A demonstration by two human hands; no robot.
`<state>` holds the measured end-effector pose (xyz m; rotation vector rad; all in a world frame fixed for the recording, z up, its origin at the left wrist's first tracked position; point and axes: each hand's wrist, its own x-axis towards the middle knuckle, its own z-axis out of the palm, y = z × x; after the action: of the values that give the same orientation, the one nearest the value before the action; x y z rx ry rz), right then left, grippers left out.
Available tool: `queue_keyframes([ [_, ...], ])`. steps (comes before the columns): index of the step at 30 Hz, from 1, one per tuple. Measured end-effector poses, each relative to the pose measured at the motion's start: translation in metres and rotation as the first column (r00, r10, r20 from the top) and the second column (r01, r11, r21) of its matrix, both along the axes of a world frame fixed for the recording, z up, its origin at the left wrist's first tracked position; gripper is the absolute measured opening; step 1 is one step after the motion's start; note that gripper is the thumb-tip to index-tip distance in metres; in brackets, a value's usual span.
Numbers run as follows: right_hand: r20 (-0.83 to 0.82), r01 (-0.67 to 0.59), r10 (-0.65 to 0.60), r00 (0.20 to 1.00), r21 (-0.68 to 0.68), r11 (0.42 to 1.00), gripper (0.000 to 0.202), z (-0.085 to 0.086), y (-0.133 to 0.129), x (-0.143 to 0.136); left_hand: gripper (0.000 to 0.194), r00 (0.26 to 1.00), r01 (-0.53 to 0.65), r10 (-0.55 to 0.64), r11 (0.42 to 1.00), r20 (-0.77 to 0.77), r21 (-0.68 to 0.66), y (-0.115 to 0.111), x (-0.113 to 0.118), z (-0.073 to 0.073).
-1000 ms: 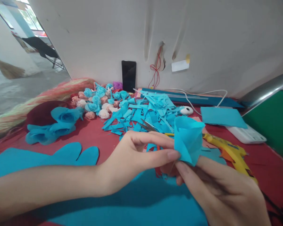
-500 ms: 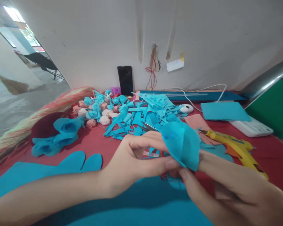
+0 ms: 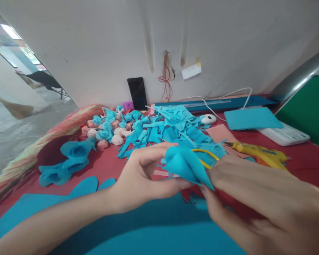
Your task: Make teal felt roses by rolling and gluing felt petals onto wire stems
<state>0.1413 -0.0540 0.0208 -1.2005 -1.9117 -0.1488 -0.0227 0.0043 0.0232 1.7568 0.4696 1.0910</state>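
A partly rolled blue paper flower [image 3: 184,164] is held up over the table, its petal folded around the middle. My left hand [image 3: 149,173] pinches it from the left, thumb below and fingers behind. From the right, my right hand [image 3: 244,198] grips the lower right edge of the petal between thumb and fingers. Just behind the flower, yellow scissor handles [image 3: 206,152] show, lying among the scraps; the flower and my right hand hide part of them. Large blue sheets [image 3: 149,226] lie beneath my hands, with rounded petal shapes [image 3: 85,186] at the left.
Cut blue scraps [image 3: 172,122] are heaped behind my hands. Finished blue flowers [image 3: 74,152] and a pile of small roses [image 3: 108,125] lie left. A yellow glue gun [image 3: 260,154] rests right, near a blue stack [image 3: 252,118]. A phone [image 3: 137,92] leans on the wall.
The flower has moved left and turned, so the fold in its petal now faces me. My right hand has shifted its fingers along the petal's edge. The yellow handles have come into sight.
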Motion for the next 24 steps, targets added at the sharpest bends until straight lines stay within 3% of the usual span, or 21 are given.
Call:
queue_keyframes([
  [3, 0.109, -0.086, 0.078, 0.991, 0.075, 0.993, 0.032, 0.004, 0.006, 0.005, 0.023, 0.996, -0.057, 0.064, 0.991, -0.057, 0.119, 0.001, -0.002, 0.002],
  [9, 0.175, -0.144, 0.107, 0.979, 0.219, 0.965, 0.03, 0.004, 0.01, 0.01, 0.047, 0.985, 0.019, 0.031, 0.957, -0.171, 0.288, 0.001, -0.009, 0.006],
  [15, 0.242, -0.126, 0.081, 0.967, 0.18, 0.975, 0.025, 0.004, 0.007, 0.013, 0.043, 0.969, 0.011, 0.107, 0.882, -0.223, 0.472, 0.001, -0.009, 0.01],
  [20, 0.291, -0.139, 0.097, 0.952, 0.126, 0.982, 0.025, 0.011, 0.006, 0.017, 0.042, 0.958, -0.017, 0.154, 0.872, -0.241, 0.488, -0.003, -0.008, 0.015],
  [24, 0.242, -0.122, 0.091, 0.966, 0.114, 0.986, 0.026, 0.005, 0.006, 0.016, 0.045, 0.954, 0.001, 0.146, 0.871, -0.261, 0.491, -0.004, -0.008, 0.017],
])
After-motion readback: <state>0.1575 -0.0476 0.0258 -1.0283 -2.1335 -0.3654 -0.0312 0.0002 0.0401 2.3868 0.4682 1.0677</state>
